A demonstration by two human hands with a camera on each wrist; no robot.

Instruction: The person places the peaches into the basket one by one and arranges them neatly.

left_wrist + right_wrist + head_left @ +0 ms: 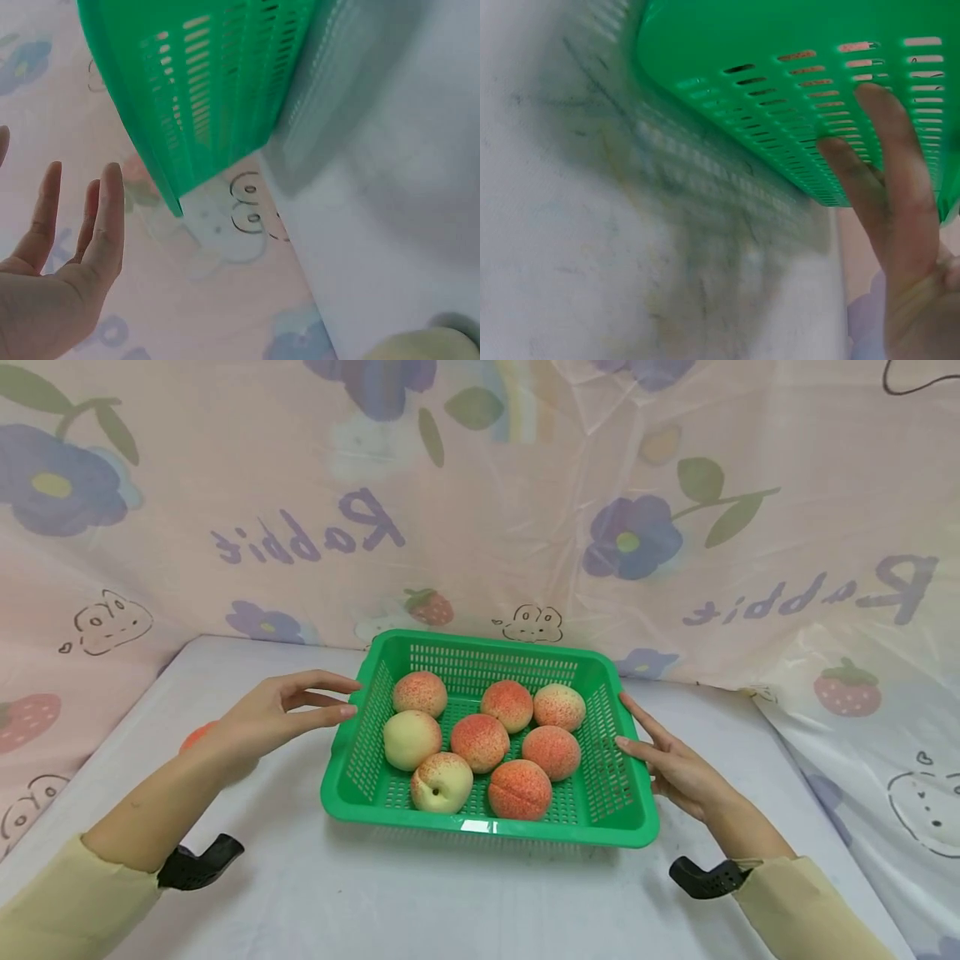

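A green plastic basket [570,837] with slotted walls stands on the white table, several red and pale yellow peaches [480,743] lying inside it. My left hand [281,714] is beside the basket's left rim with its fingers extended; the left wrist view shows a gap between those fingers [111,217] and the green wall. At the opposite end, my right hand [686,772] touches the basket's right side. Its fairly straight fingers [900,165] lie against the slotted outer wall in the right wrist view, and the thumb tip is at the rim.
An orange-red thing [197,737] is mostly hidden behind my left forearm. A pale round thing [427,346] shows at the bottom of the left wrist view. Behind the table [450,902] hangs a printed cloth [480,527]. Black wrist mounts [198,862] project from both sleeves.
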